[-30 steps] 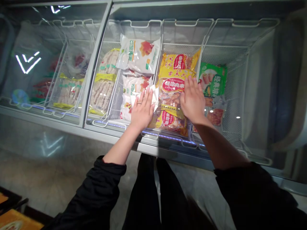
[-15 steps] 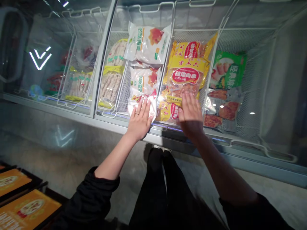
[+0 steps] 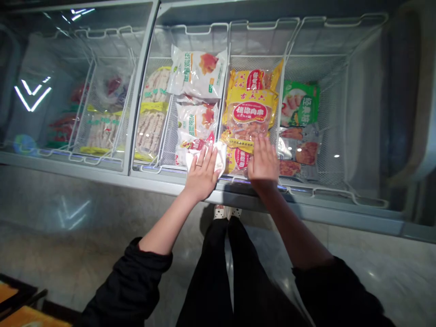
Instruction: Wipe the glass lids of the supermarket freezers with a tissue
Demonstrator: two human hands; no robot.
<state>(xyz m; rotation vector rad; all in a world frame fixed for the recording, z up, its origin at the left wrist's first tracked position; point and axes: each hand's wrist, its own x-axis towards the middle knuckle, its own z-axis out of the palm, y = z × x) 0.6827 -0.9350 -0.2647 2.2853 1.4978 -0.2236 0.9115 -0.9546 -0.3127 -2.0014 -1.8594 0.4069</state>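
Observation:
My left hand [image 3: 202,175] lies flat with spread fingers on a white cloth [image 3: 220,156], pressing it against the glass lid near the front edge of a chest freezer [image 3: 163,180]. A ring shows on one finger. To its right, my right hand [image 3: 264,163] rests palm down on the glass, fingers stretched out, with nothing under it that I can see. Beneath the glass, between and beyond my hands, lie yellow bags of meat skewers [image 3: 250,111] and white food bags [image 3: 199,72].
Wire baskets [image 3: 289,54] divide the freezer. A green package [image 3: 299,103] lies right, and pale frozen food in yellow-edged bags [image 3: 151,131] lies left. A frame bar [image 3: 145,81] crosses the top. Orange boxes [image 3: 30,318] stand at lower left on the floor side.
My left hand and the cloth have slid a little to the right over the glass. My right hand stays flat nearby. The view has shifted, so the freezer appears farther left and less tilted.

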